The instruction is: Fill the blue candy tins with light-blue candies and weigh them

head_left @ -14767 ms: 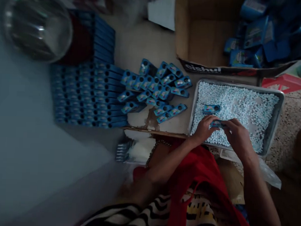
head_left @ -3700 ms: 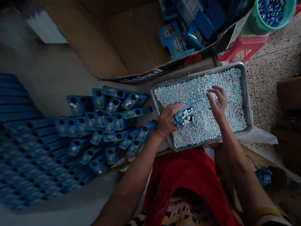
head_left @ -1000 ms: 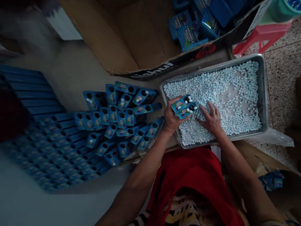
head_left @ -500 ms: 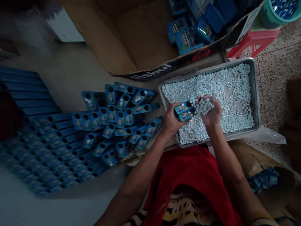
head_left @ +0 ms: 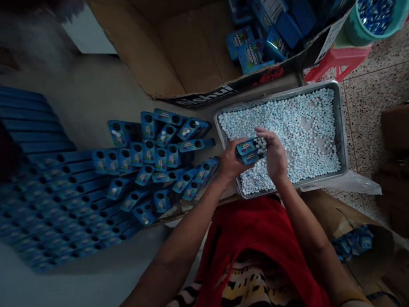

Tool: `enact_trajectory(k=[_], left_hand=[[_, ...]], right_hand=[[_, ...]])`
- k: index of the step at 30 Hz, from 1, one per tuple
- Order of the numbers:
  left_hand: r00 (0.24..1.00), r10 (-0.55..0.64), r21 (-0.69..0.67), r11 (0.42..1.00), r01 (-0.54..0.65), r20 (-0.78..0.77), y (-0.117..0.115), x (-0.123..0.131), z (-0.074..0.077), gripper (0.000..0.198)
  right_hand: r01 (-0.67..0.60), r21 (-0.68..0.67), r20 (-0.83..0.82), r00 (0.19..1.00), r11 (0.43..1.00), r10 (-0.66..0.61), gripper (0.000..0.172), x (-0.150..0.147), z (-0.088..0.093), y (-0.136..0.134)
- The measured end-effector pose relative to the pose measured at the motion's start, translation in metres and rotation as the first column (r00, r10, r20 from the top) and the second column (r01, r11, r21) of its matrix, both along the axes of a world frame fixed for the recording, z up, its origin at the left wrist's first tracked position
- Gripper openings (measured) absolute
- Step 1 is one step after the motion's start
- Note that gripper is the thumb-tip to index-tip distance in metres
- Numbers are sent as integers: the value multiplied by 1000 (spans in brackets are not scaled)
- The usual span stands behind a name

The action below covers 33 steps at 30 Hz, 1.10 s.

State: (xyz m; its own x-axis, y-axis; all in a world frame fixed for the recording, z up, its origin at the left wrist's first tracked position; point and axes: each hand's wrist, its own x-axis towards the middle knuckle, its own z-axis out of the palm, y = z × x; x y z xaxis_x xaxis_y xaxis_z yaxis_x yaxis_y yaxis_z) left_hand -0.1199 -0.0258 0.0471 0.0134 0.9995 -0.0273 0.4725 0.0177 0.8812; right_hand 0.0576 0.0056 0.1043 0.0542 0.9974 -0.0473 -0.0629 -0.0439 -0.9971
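Observation:
My left hand is closed around two small blue candy boxes, held side by side over the left end of a metal tray. Their holed ends point toward my right hand. That hand is cupped on edge against them, fingers stretched forward, with small white candies between its palm and the box openings. More loose white candies cover most of the tray floor. Left of the tray stand several similar blue boxes with round holes on top, a few showing white candies inside.
Tight rows of blue boxes fill the table's left side. A cardboard carton with blue packs stands behind. At the back right, a teal bucket sits above a pink stool. A bag with blue packs is lower right.
My right hand has turned from palm up with a heap of candies to on edge, moving left against the boxes. Candies now lie at the box openings. My left hand keeps its hold.

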Motion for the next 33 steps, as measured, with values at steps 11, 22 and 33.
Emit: enact_trajectory(k=[11,22,33], left_hand=[[971,232,9,972,-233,64,6,5,-12,79],[996,59,65,996,-64,70,-7,-16,4,80],[1000,-8,116,993,10,-18,0,-17,-1,77]], right_hand=[[-492,-175,841,376,853,389,69,45,-77,-77],[-137,-120,900,404,983,166,46,64,-114,23],[-104,-525,-417,897,845,-149,40,37,-29,15]])
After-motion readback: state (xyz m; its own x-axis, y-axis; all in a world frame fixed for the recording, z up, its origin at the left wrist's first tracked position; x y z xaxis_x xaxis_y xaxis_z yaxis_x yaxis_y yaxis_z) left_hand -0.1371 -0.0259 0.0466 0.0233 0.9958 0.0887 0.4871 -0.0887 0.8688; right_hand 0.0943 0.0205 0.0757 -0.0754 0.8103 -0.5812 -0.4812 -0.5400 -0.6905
